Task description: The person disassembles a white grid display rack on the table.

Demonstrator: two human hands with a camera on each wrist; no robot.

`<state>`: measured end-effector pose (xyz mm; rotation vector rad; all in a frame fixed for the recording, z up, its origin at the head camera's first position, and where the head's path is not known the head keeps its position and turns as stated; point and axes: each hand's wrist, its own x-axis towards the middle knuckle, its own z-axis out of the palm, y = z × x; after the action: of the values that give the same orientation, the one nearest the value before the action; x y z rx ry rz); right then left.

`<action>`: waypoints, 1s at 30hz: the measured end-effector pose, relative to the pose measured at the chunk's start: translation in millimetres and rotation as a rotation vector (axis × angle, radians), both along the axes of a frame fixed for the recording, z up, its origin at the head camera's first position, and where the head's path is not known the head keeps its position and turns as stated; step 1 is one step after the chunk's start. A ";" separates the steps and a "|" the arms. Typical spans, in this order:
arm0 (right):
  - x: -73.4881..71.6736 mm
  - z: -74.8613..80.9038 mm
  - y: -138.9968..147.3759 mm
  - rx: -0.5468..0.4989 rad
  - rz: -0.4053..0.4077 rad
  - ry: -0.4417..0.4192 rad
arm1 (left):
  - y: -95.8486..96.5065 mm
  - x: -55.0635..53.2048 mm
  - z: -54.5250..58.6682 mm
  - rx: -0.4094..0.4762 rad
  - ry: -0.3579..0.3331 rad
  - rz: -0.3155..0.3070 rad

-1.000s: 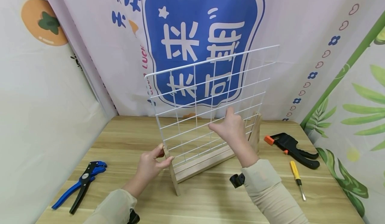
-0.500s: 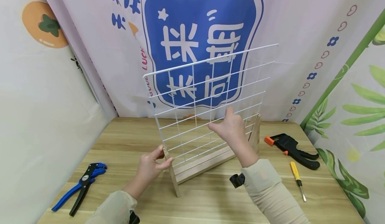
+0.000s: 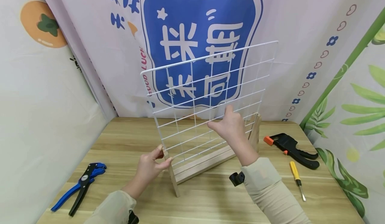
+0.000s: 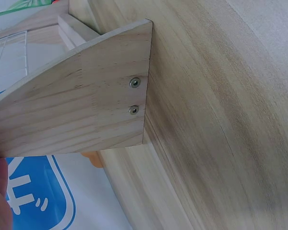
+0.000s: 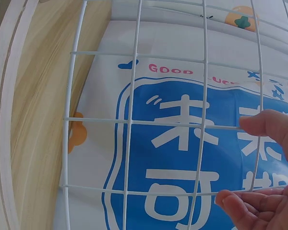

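Wire grid (image 5: pixel 201 125) rises from a wooden base (image 3: pixel 204 164). Fingers of the left hand (image 3: pixel 149 165) pinch the base's side panel (image 4: pixel 101 100); those of the right hand (image 3: pixel 231 126), thumb apart, hold wires.

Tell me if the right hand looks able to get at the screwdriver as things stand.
Likely yes. The right hand holds the grid, so it would have to let go, but the screwdriver lies uncovered to the right of the right sleeve, and I see nothing blocking the way.
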<state>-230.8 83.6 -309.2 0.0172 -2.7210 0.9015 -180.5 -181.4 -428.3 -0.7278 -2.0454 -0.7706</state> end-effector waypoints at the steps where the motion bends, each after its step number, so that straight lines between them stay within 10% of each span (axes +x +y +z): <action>1: -0.1 0.3 -0.1 0.000 -0.002 0.001 | -0.1 -0.2 -0.1 -0.002 -0.001 0.003; 30: -2.7 7.2 0.6 -0.001 0.001 0.051 | -1.4 -1.2 -2.2 0.002 -0.012 -0.010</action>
<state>-233.5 84.2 -302.0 0.0403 -2.6735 0.8907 -181.7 -182.8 -430.5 -0.7342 -2.0528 -0.7848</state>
